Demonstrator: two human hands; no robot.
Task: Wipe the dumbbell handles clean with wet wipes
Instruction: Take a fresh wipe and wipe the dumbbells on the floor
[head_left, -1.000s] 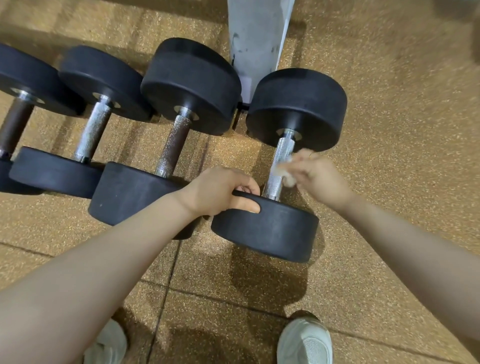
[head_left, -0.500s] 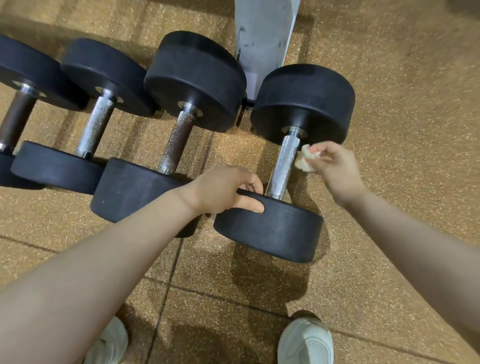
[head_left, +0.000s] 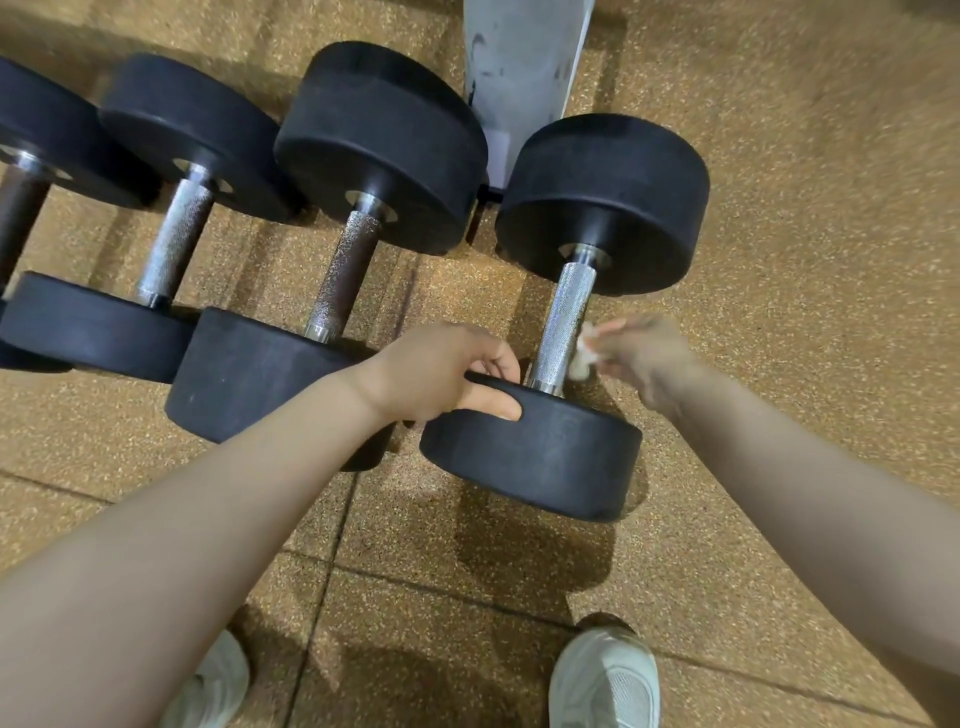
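Several black dumbbells lie side by side on the floor. The rightmost dumbbell (head_left: 535, 457) has a shiny knurled handle (head_left: 563, 322). My left hand (head_left: 441, 371) grips the rim of its near weight, thumb on the outer face. My right hand (head_left: 649, 358) is blurred and holds a crumpled white wet wipe (head_left: 584, 351) against the right side of that handle, near its lower end. To its left lies a dumbbell with a darker, rust-brown handle (head_left: 345, 275), then one with a silver handle (head_left: 174, 241).
A grey metal post (head_left: 519, 67) stands behind the dumbbells at the top centre. The floor (head_left: 805, 260) is tan speckled rubber tile with seams. My white shoes (head_left: 605, 680) are at the bottom edge. A fourth dumbbell's brown handle (head_left: 18, 218) shows at far left.
My right hand with the wipe slid up the handle to the far weight, then back down to its lower end. My left hand kept its grip on the near weight.
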